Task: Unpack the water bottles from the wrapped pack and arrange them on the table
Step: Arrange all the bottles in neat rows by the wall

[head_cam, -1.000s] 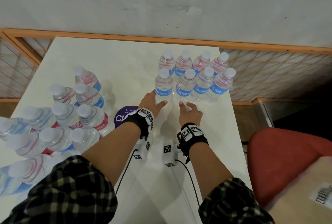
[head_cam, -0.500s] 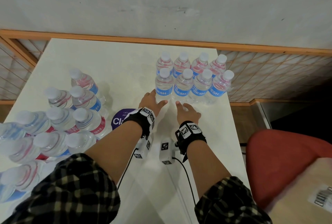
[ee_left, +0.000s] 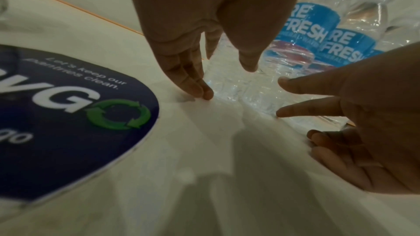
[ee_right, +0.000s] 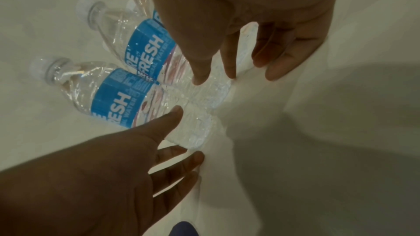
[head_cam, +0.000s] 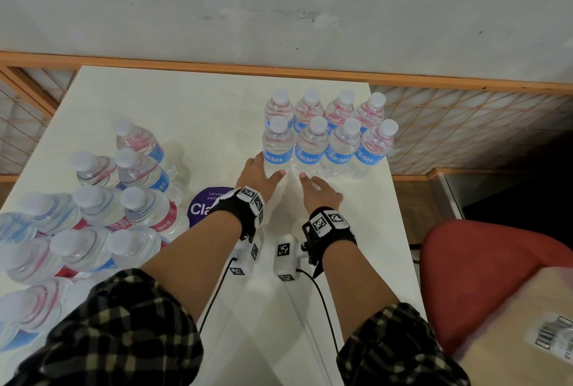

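Note:
Several blue-labelled water bottles (head_cam: 328,134) stand in two tight rows at the far right of the white table (head_cam: 186,106). My left hand (head_cam: 260,173) lies open by the foot of the front-left bottle (head_cam: 277,150), thumb against its base (ee_right: 193,132) and fingertips (ee_left: 200,92) on the table. My right hand (head_cam: 319,188) is spread open before the second bottle (head_cam: 311,153), its thumb (ee_right: 200,76) touching that bottle's base. Neither hand holds anything. A cluster of several more bottles (head_cam: 93,215) stands at the left; no wrap is clearly visible on it.
A round purple sticker (head_cam: 207,206) lies on the table by my left wrist. The rightmost bottle (head_cam: 376,150) stands close to the table's right edge. A red chair (head_cam: 496,277) and a cardboard box (head_cam: 527,339) are at the right. A wooden lattice rail (head_cam: 465,125) and a wall lie beyond.
Both hands stay at the feet of the front bottles. The right hand's fingers have spread flatter on the table. The head view has shifted slightly.

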